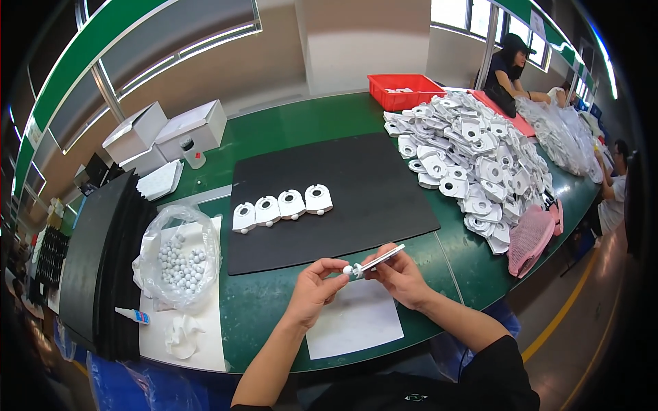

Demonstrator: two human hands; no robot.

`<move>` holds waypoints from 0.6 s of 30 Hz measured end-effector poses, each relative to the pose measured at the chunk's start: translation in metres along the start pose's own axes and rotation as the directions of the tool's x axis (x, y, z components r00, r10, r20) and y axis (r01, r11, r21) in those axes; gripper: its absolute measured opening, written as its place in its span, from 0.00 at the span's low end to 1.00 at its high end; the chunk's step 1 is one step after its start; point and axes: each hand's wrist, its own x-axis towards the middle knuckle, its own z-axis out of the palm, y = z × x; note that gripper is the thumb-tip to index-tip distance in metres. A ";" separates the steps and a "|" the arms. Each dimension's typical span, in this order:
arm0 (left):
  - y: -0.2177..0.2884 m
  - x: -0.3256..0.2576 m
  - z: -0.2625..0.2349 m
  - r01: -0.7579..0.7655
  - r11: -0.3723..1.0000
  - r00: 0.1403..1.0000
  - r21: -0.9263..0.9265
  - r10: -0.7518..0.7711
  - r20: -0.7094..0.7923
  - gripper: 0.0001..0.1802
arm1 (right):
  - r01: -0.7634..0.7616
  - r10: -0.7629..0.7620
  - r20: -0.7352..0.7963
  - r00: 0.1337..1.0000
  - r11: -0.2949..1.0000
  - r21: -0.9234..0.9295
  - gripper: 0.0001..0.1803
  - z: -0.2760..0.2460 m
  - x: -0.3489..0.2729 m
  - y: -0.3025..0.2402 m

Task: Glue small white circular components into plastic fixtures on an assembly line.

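Observation:
Between the fingertips of my left hand (315, 289) is a small white ball (348, 270). My right hand (401, 277) grips a flat white plastic part (384, 256), seen edge-on, and the ball is against its near end; whether the two are joined I cannot tell. Both hands are above a white sheet of paper (353, 322) at the table's front. Beyond them, a black foam mat (370, 198) bears a row of several white plastic parts (290, 204), each with a round hole and a ball at its lower edge.
At right lies a big pile of white parts (480, 151), with a red bin (404, 92) behind and a pink mesh item (531, 236) in front. At left are a bag of white balls (181, 264), a glue bottle (131, 315) and stacked black mats (103, 260). Another person (510, 72) sits at far right.

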 end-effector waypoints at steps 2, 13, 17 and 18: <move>-0.002 0.001 -0.001 0.000 1.000 1.000 0.003 0.000 0.001 0.12 | -0.003 0.003 -0.016 1.000 1.000 0.004 0.05 0.000 0.001 0.000; -0.006 0.001 -0.002 -0.005 0.998 1.000 0.063 0.007 -0.023 0.15 | 0.032 -0.031 0.047 0.998 0.999 -0.020 0.07 -0.003 -0.001 0.005; -0.006 0.000 0.003 -0.334 0.823 0.934 0.459 0.354 0.045 0.21 | -0.180 0.180 0.004 0.984 0.982 -0.061 0.16 -0.004 -0.001 -0.005; -0.005 -0.002 0.006 -0.391 0.712 0.904 0.583 0.418 0.095 0.23 | -0.186 0.186 -0.001 0.982 0.981 -0.056 0.16 -0.007 -0.001 -0.009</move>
